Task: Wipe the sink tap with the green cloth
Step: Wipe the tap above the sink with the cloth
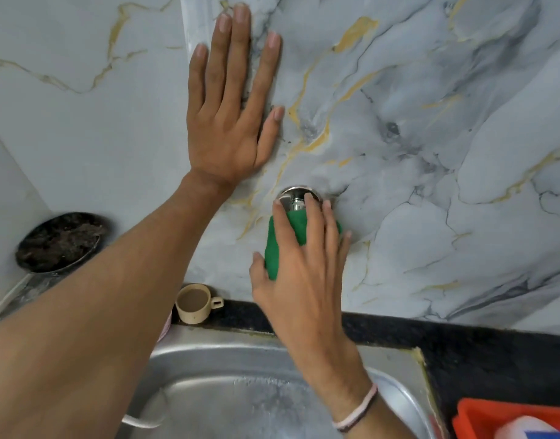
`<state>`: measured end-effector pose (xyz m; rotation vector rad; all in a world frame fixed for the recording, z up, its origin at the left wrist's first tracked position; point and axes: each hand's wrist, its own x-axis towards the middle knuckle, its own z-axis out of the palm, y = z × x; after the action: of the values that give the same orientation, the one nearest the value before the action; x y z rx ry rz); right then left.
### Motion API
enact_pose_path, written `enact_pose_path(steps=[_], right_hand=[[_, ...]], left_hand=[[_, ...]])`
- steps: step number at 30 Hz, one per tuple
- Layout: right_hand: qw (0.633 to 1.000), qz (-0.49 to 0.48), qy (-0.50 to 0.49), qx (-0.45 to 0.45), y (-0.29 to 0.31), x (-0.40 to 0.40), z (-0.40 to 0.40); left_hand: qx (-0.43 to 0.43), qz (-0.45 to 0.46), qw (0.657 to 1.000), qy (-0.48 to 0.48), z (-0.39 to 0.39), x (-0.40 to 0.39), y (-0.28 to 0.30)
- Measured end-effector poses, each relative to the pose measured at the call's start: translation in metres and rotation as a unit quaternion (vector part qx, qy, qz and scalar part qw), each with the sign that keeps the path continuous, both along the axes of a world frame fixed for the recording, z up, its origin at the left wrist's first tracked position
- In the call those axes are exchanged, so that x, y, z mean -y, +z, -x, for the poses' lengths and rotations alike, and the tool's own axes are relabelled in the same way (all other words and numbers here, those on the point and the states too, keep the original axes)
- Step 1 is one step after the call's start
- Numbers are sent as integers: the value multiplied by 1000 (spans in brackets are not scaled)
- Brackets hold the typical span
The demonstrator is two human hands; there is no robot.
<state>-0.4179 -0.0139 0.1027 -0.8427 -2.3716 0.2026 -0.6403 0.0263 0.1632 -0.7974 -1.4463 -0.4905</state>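
The chrome sink tap (295,199) comes out of the marbled wall above the sink; only its round wall flange and a short bit of stem show. My right hand (307,280) wraps the green cloth (274,245) around the tap body, fingers curled over it, fingertips near the flange. The rest of the tap is hidden under cloth and hand. My left hand (231,106) lies flat on the wall, fingers spread, up and left of the tap, holding nothing.
A steel sink (240,391) lies below. A beige cup (194,302) stands on the black counter edge (462,340) behind it. A dark pan (58,242) sits at left. An orange tray (513,419) is at bottom right.
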Motion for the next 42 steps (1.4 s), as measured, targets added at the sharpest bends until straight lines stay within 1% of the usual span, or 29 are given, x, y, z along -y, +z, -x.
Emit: enact_pose_path(steps=[2, 4, 5, 6, 7, 8, 9, 10, 11, 12, 13, 14, 16, 18, 20, 23, 24, 25, 26, 27, 29, 31, 33, 35, 36, 37, 39, 41, 42], right_hand=[[999, -17, 21, -41, -24, 13, -12], [991, -20, 67, -116, -50, 19, -27], [984, 4, 89, -154, -64, 19, -38], [974, 54, 113, -191, -77, 18, -49], [953, 140, 133, -232, -90, 18, -61], [917, 246, 143, -278, -101, 16, -70], [867, 353, 132, -326, -110, 14, -80], [790, 472, 102, -378, -118, 7, -85], [678, 599, 58, -422, -122, -5, -86], [557, 702, 36, -442, -124, -20, -83], [462, 776, 47, -427, -118, -32, -77], [407, 826, 78, -382, -110, -45, -69], [350, 864, 182, -314, -90, -68, -43], [299, 858, 322, -265, -66, -82, -12], [275, 845, 389, -245, -44, -87, 14], [253, 839, 427, -223, -34, -83, 28], [252, 842, 428, -211, -39, -80, 24], [266, 844, 421, -198, -45, -77, 19], [294, 839, 419, -187, -49, -73, 12], [335, 829, 412, -175, -52, -70, 4], [436, 800, 385, -148, -57, -66, -13], [512, 771, 352, -138, -61, -61, -31], [558, 765, 274, -169, -60, -54, -51], [591, 754, 156, -240, -53, -49, -69], [626, 720, 104, -281, -45, -49, -73], [673, 666, 69, -315, -32, -49, -75], [776, 513, 59, -363, 4, -48, -64], [876, 328, 80, -345, 30, -42, -40], [923, 224, 67, -305, 36, -35, -26]], left_hand=[[-1, -7, 1000, -1, 2, -1, -1], [0, -11, 1000, -1, 3, -2, -1], [2, -11, 1000, -1, 3, -3, -1], [2, -10, 1000, -2, 3, -3, -1], [2, -9, 1000, -2, 3, -3, 0], [3, -9, 1000, -3, 2, -2, 0], [4, -7, 1000, -4, 3, -2, 0], [4, -4, 1000, -6, 2, -2, 0], [2, -2, 1000, -6, 2, -1, -1], [-1, -2, 1000, -5, 2, -1, -1], [-3, -2, 1000, -5, 1, -1, 0], [-1, -3, 1000, -7, 0, -1, 1], [2, -3, 1000, -5, -1, 0, 0], [5, 0, 1000, -1, -1, 1, 0], [2, 3, 1000, -2, -1, 2, 1], [1, 5, 1000, -1, -1, 3, 2], [1, 5, 1000, 2, -1, 3, 1], [-1, 5, 1000, 6, -1, 3, 1], [-3, 5, 1000, 7, -1, 3, 1], [-2, 4, 1000, 6, -2, 3, 2], [2, 3, 1000, 2, -3, 3, 1], [4, 4, 1000, 0, -3, 2, 1], [6, 6, 1000, 0, -3, 3, 2], [6, 6, 1000, 4, -5, 5, 2], [8, 6, 1000, 6, -6, 6, 3], [9, 8, 1000, 6, -8, 6, 4], [8, 11, 1000, 8, -10, 7, 4], [11, 15, 1000, 13, -11, 8, 4], [13, 18, 1000, 15, -11, 9, 4]])
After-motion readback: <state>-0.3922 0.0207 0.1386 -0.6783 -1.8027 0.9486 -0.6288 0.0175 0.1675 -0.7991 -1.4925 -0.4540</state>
